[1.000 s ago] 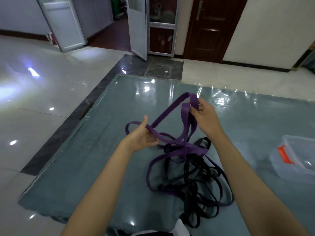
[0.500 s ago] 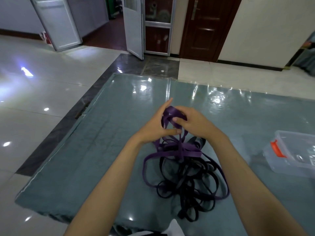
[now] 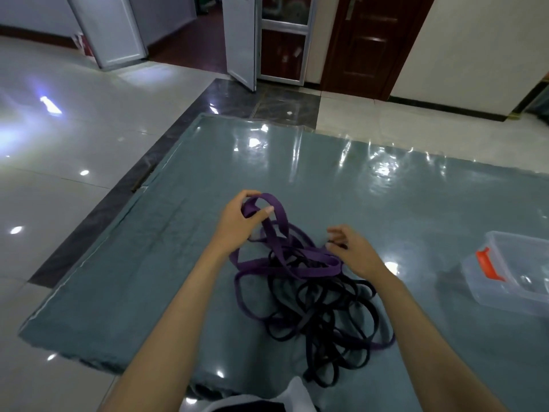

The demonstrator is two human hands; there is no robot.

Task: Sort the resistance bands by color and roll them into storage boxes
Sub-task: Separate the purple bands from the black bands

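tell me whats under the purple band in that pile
Black bands lie tangled beneath the purple band, all on the teal mat. How many black ones, and whether more purple hides below, cannot be seen.

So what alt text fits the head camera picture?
A person's left hand grips a folded purple resistance band above a purple-and-black tangle on a teal mat; the right hand reaches in. A clear storage box sits right.

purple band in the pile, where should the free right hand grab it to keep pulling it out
Take the flat purple rubber resistance band on the exposed stretch lying on top of the thin black bands, just left of the right hand. Come from above and pinch across its width: nothing crosses over it there, while its lower loops look woven under black ones. The left hand already holds the raised loop.
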